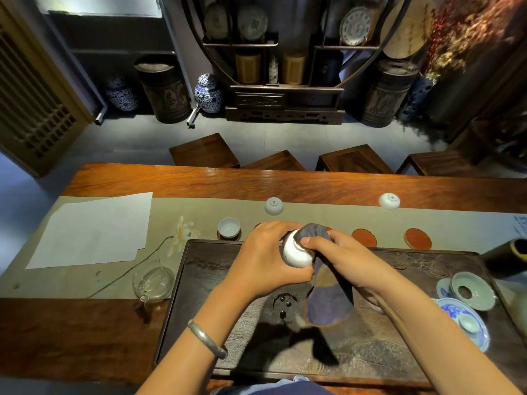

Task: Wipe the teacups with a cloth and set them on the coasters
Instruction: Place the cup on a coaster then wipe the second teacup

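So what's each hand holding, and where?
Left hand grips a white cup round its side. Right hand pinches a dark cloth at its upper end, pressed into the cup's mouth.

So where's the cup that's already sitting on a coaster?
In the head view it is left of the hands: an upright teacup on the leftmost coaster, beside the white flower, just beyond the dark tea tray's far-left corner.
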